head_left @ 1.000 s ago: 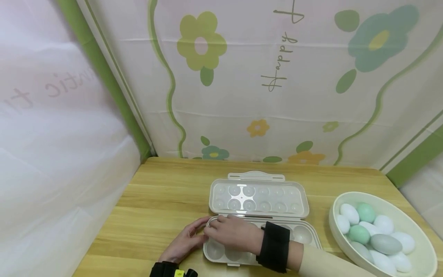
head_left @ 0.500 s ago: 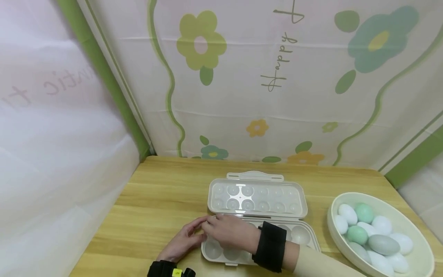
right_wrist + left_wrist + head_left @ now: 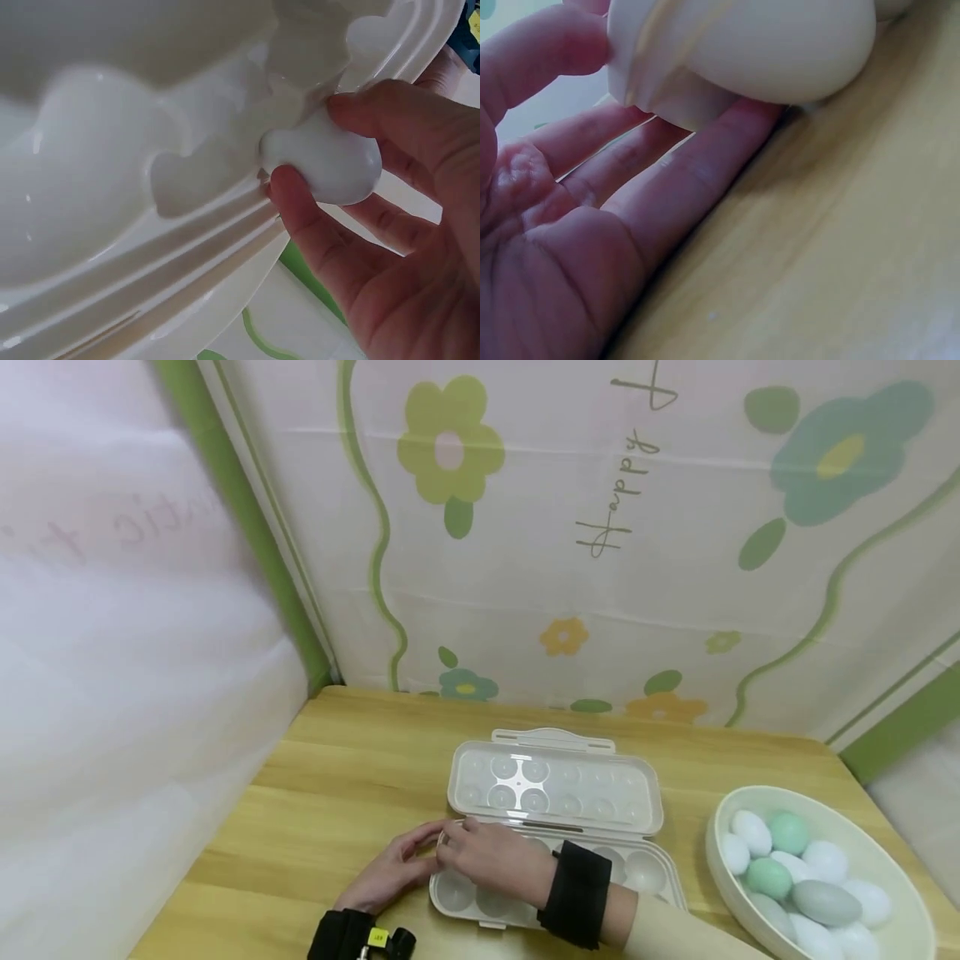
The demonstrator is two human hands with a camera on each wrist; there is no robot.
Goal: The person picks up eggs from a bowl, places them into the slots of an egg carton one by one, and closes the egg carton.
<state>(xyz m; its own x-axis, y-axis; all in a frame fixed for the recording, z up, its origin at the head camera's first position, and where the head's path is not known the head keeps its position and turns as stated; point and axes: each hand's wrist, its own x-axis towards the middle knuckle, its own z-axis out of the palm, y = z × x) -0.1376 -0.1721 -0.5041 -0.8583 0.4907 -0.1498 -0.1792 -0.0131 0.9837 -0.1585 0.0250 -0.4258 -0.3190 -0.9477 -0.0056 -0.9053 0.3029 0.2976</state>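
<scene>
A clear-lidded plastic egg box [image 3: 643, 872] lies open on the table, its lid [image 3: 637, 777] folded back toward the wall. My left hand [image 3: 390, 868] holds the box's left end. In the left wrist view, its thumb presses the rim from above while the fingers [image 3: 682, 176] reach underneath. Over the far left corner of the box is my right hand [image 3: 498, 860], which hides the cups below. It pinches a white egg [image 3: 326, 161] between thumb and fingers, right at a cup of the box in the right wrist view.
To the right stands a cream bowl [image 3: 896, 868] with several white, green and grey eggs [image 3: 825, 902]. A flower-printed cloth wall [image 3: 510, 568] rises behind the table's back edge, and another cloth wall [image 3: 150, 735] hangs at the left.
Both hands and the box keep nearly the same places relative to each other. The head view has shifted slightly, so the scene sits a little differently in it.
</scene>
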